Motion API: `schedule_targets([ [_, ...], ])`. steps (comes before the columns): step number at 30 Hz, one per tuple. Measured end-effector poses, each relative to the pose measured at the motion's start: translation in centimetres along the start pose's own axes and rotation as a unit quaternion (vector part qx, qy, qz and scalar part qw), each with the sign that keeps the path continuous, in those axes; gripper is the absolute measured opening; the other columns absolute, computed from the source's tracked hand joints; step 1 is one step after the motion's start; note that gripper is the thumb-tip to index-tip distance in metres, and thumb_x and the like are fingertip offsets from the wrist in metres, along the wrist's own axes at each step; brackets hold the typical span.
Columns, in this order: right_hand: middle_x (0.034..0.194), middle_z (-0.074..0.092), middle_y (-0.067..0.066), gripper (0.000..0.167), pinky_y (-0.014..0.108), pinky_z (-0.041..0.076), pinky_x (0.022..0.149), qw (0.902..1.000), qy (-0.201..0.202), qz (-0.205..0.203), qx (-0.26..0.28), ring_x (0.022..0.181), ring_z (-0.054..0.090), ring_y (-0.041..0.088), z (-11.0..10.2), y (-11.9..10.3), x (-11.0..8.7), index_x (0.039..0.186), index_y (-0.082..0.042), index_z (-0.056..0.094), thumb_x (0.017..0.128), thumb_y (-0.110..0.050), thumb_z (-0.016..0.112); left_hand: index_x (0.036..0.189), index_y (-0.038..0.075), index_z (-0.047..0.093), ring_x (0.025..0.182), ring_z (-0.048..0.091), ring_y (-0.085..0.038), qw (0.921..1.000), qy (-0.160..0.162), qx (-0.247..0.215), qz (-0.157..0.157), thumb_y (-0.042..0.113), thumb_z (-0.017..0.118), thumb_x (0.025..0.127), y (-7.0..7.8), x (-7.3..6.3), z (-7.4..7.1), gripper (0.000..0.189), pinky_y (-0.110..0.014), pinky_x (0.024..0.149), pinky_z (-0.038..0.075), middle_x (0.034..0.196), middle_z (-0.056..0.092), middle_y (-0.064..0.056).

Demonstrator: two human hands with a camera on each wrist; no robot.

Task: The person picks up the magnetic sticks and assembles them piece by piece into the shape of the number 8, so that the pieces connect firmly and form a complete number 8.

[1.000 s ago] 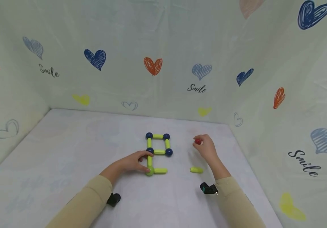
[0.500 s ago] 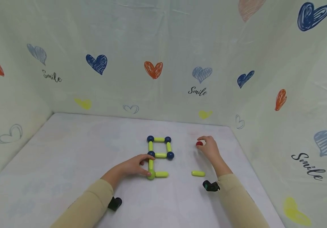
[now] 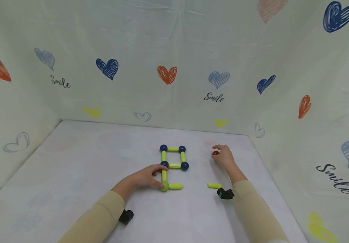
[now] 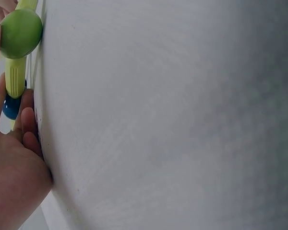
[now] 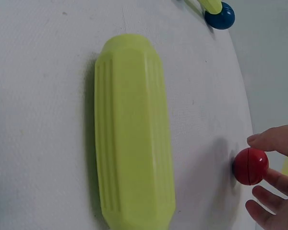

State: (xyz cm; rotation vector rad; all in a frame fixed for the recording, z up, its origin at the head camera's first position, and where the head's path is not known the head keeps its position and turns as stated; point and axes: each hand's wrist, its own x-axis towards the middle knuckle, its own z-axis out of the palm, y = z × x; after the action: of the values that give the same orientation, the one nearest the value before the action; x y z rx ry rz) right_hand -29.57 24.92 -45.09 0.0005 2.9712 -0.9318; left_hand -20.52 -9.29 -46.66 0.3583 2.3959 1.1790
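A ball-and-rod toy figure (image 3: 174,165) lies on the table in the head view: a square of yellow-green rods with dark blue balls at its corners, and a rod running down to a green ball (image 4: 21,33). From that ball another rod (image 3: 175,186) points right. My left hand (image 3: 146,176) holds the figure's left side, thumb against the green ball and index finger at the lower-left blue ball (image 4: 12,107). At the right, a red ball (image 5: 250,166) sits on the table between the spread fingers of my right hand (image 3: 225,158); one fingertip appears to touch it.
A loose yellow-green rod (image 3: 214,185) lies on the white table (image 3: 86,162), close to the right wrist camera (image 3: 225,193). The left wrist camera (image 3: 126,217) hangs under the left forearm. A heart-printed cloth (image 3: 186,40) stands behind and at both sides.
My right fingers have spread from around the red ball, which stays in nearly the same place. My left hand keeps its hold on the figure. The head view has shifted slightly.
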Motion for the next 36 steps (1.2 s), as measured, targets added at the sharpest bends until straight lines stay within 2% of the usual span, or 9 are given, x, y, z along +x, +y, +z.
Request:
schedule_targets([
  [13,0.126,0.050,0.027,0.038,0.050,0.042,0.097,0.9993,-0.002,0.033,0.018,0.112,0.048,0.039,0.4,0.4,0.5,0.122,0.002,0.062,0.085,0.001,0.068,0.130,0.024,0.058,0.105,0.044,-0.022,0.9999,-0.008,-0.004,0.006,0.023,0.086,0.076,0.0,0.3,0.1,0.060,-0.040,0.092,0.040,0.124,0.051,-0.001],
  [25,0.131,0.050,0.027,0.035,0.053,0.040,0.101,0.9982,-0.018,0.054,0.018,0.122,0.045,0.042,0.7,0.3,0.3,0.121,0.003,0.061,0.087,0.002,0.069,0.130,0.025,0.058,0.104,0.043,-0.023,0.9999,-0.007,0.010,-0.001,0.025,0.086,0.076,-0.1,0.1,-0.1,0.060,-0.040,0.089,0.041,0.122,0.050,-0.002],
  [36,0.124,0.055,0.024,0.034,0.051,0.044,0.097,0.9983,-0.054,0.019,0.010,0.114,0.050,0.039,0.6,-0.4,-0.6,0.118,0.001,0.063,0.084,0.001,0.071,0.129,0.025,0.059,0.107,0.045,-0.022,1.0000,-0.005,-0.002,-0.008,0.024,0.086,0.076,0.0,0.1,0.0,0.060,-0.041,0.095,0.041,0.126,0.051,-0.001],
])
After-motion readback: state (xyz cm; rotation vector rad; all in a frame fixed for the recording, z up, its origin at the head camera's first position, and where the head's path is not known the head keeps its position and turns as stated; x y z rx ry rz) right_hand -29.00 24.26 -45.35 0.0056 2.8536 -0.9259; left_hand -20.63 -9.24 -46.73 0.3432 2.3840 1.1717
